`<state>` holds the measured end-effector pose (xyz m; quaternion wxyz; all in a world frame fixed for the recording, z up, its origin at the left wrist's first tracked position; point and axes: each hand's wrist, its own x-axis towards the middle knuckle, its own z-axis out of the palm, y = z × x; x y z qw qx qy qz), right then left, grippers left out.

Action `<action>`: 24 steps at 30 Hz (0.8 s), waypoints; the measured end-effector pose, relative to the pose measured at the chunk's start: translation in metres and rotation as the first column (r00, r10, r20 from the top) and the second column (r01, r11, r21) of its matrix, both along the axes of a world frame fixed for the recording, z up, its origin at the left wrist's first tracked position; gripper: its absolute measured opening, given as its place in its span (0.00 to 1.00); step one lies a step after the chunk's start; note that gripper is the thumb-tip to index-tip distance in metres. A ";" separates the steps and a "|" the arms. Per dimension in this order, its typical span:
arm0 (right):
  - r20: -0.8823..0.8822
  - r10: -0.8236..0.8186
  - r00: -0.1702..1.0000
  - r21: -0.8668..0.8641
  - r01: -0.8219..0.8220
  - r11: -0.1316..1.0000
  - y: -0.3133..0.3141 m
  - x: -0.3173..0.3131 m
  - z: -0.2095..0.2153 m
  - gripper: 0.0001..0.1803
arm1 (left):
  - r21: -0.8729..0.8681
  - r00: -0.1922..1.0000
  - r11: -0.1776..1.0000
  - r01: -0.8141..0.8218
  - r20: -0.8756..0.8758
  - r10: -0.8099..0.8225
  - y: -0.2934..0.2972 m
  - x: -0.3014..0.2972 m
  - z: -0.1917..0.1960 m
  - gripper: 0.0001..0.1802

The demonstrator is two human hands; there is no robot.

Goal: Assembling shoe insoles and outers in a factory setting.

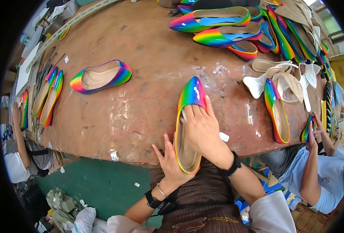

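Note:
A rainbow-coloured pointed flat shoe (192, 94) lies at the near edge of the brown worktable (141, 77), toe pointing away from me. My right hand (203, 130) presses down inside it, with a scrap of white material under the fingers near the toe. My left hand (171, 161) cups the heel end of the shoe from below at the table edge. Both wrists wear dark bands.
Another rainbow shoe (102, 76) lies left of centre, one (276, 110) to the right, a pile (234, 27) at the back. White insoles (280, 77) sit right. Seated people work at left (20, 155) and right (319, 171). Bags (71, 211) lie on the green floor.

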<state>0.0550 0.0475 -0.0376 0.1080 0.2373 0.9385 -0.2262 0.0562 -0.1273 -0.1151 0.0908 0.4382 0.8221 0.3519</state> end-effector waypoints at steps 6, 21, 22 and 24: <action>-0.237 0.111 0.965 0.322 -0.030 0.946 -0.031 0.042 -0.009 0.33 | 0.093 0.996 0.995 0.017 -0.084 -0.010 0.002 0.002 -0.002 0.74; -0.125 0.050 0.991 0.512 0.021 0.859 -0.011 -0.010 -0.020 0.16 | -0.040 0.993 0.998 0.054 -0.106 -0.058 0.004 -0.001 0.004 0.60; -0.309 0.107 0.945 0.658 0.131 0.741 -0.013 -0.008 -0.037 0.15 | -0.113 0.997 0.993 0.039 -0.064 -0.046 0.006 -0.002 0.010 0.58; -0.195 0.080 0.978 0.600 0.054 0.798 -0.006 -0.023 -0.045 0.15 | -0.031 0.998 0.999 0.035 -0.050 -0.036 0.009 -0.002 0.008 0.58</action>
